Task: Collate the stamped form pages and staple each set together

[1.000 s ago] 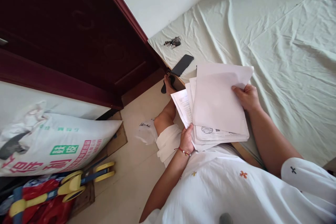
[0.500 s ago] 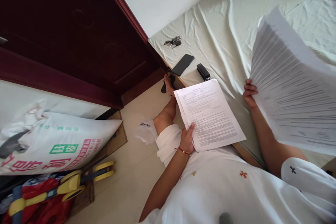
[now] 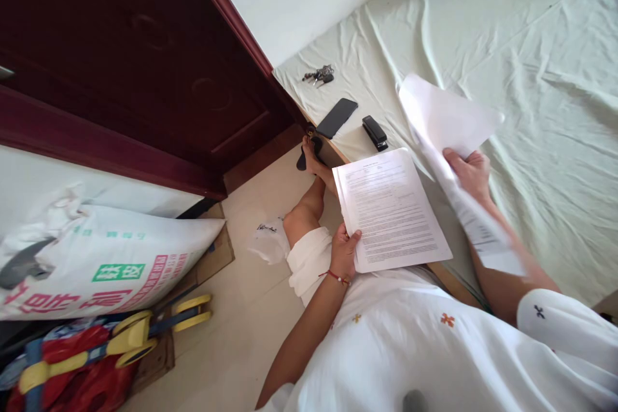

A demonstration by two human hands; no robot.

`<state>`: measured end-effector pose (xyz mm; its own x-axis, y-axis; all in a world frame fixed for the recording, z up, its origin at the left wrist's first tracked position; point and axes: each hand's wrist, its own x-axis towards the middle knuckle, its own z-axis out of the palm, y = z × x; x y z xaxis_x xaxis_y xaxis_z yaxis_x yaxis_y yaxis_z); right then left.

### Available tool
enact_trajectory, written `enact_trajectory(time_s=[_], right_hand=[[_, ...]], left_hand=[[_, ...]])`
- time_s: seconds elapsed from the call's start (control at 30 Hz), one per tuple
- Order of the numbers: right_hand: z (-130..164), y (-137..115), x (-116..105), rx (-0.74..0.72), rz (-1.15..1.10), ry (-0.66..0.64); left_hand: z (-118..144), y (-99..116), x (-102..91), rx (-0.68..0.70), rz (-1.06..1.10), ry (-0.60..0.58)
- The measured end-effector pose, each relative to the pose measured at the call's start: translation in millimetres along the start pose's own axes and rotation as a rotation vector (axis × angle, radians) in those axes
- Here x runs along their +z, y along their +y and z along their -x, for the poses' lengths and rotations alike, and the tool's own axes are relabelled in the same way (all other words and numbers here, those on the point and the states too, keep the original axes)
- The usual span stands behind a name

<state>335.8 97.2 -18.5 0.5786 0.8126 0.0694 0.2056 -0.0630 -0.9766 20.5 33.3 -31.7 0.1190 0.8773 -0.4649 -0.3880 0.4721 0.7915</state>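
Note:
My left hand (image 3: pixel 344 250) grips the lower left edge of a stack of printed papers (image 3: pixel 396 212), thumb on top, above my lap. To its right, my right hand (image 3: pixel 469 170) is closed on a sheet of paper (image 3: pixel 444 116), its thumb pressed on the blank side. That sheet is bent and partly blurred, and print shows along its lower part. Just beyond the stack, a black stapler (image 3: pixel 374 133) lies on the bed.
A black phone (image 3: pixel 337 118) and a bunch of keys (image 3: pixel 320 75) lie on the pale bed sheet (image 3: pixel 541 58). A dark red door (image 3: pixel 135 64) stands at left. Below it are a large white sack (image 3: pixel 111 264) and a yellow and blue toy scooter (image 3: pixel 130 338).
My right hand has swung the sheet inward to the left, toward the stack, turning its blank side up. The stack in my left hand has shifted slightly right.

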Motion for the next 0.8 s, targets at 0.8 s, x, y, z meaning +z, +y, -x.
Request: enact_trajectory(time_s=[0.8], right_hand=[[13.6, -15.9, 7.5, 0.006, 0.149, -0.157]], left_hand=[[6.0, -5.0, 8.8, -0.086, 0.067, -0.023]])
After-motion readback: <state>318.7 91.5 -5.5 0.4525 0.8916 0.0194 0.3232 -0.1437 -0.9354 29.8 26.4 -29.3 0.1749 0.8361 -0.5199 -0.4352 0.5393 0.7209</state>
